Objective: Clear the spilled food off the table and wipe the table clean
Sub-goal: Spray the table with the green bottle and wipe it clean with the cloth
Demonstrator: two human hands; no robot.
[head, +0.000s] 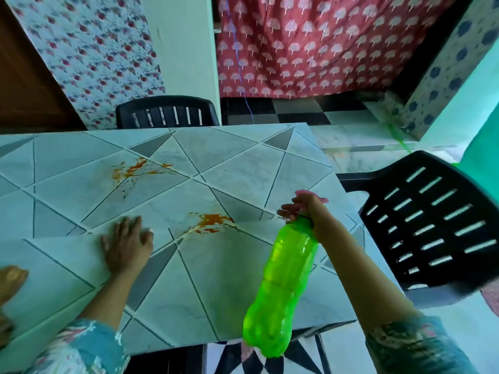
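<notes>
Two orange food smears mark the tiled table [243, 163]: a near smear [213, 221] in front of me and a far smear [135, 168] toward the back left. My left hand [127, 242] lies flat on the table, fingers straight, just left of the near smear. My right hand [305, 209] grips the neck of a bright green plastic spray bottle [283, 287] with a pink trigger head [310, 195]. The bottle is tilted, its base hanging past the table's front edge.
A black slatted plastic chair [432, 225] stands close at the table's right side. Another black chair [166, 112] sits behind the far edge. A red patterned curtain [324, 44] hangs at the back. Someone's foot [10, 279] shows at the left edge.
</notes>
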